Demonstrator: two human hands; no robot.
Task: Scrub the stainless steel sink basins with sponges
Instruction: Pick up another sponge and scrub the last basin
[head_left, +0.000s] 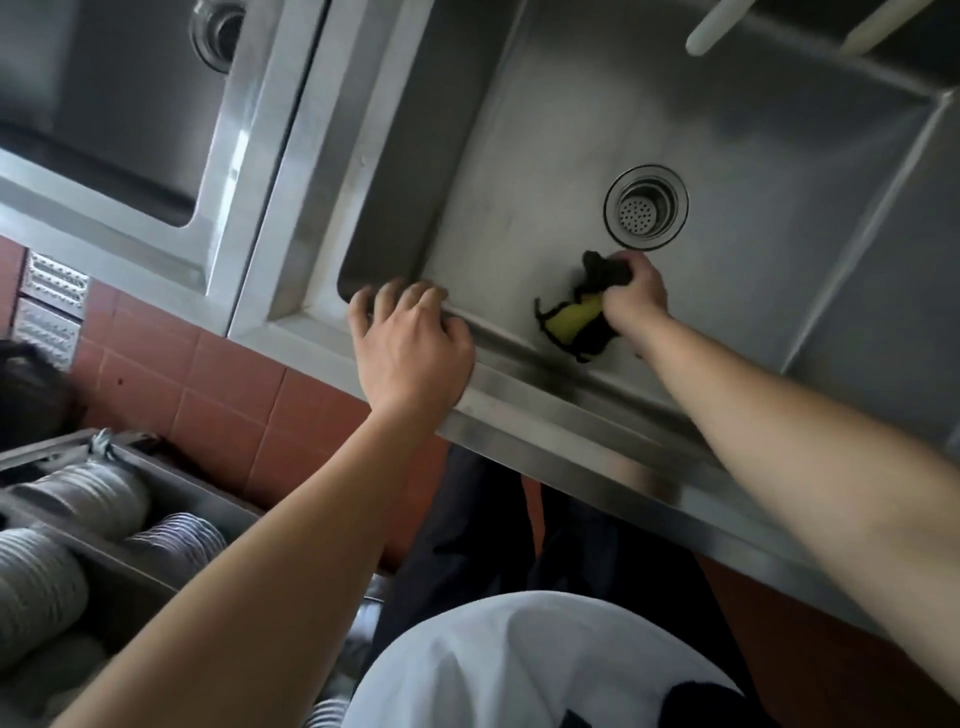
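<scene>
Item: right-hand stainless steel sink basin (545, 171), one of two; second basin (119, 104) lies to the left, apart from both hands.

Hands: well apart. Right hand (636, 288) clamped round a yellow sponge with dark scouring face (571, 317), bunched and pressed on the basin floor near the front wall. Left hand (410, 343) grips nothing; palm on the front rim (519, 410), fingers bent over the inner edge, seemingly as a brace.

Position of sponge: on the floor of the right basin, just in front of the drain strainer (645, 208), near it but not on it.

Other contents: two pale handles or rods (714, 28) jutting in at the basin's far edge, identity unclear; tubs of stacked bowls (62, 525) low on the left; red tiled floor (218, 395).

Hazards, as judged:
- Sponge is crumpled, so little scouring face meets the steel; strokes may leave unscrubbed patches.
- Strokes towards the drain could snag the sponge's loose dark edge on the strainer rim.
- Left hand bears weight on a smooth rim; if wet, it may slip and drop the person forward.
- Far corners and side walls call for a long reach, so they may be missed.
- Left basin looks untouched by either hand; it could be skipped.
</scene>
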